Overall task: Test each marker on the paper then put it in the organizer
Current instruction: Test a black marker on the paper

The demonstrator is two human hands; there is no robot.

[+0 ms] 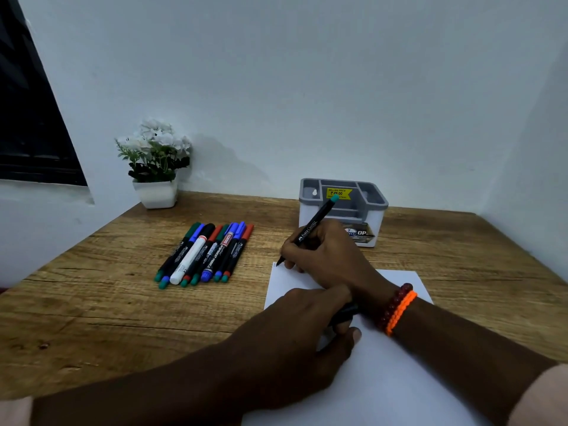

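Note:
My right hand (325,256) grips a black marker (310,230) with a teal end, its tip touching the top left corner of the white paper (384,379). My left hand (295,330) lies on the paper and holds a dark object (345,313) that looks like the marker's cap, partly hidden under my right wrist. Several capped markers (206,253) lie side by side on the wooden desk to the left of the paper. The grey and white organizer (342,207) stands behind my right hand, its compartments holding no markers.
A white pot of white flowers (156,167) stands at the desk's back left corner against the wall. Walls close the desk at the back and on the right. A dark window (27,118) is at the far left.

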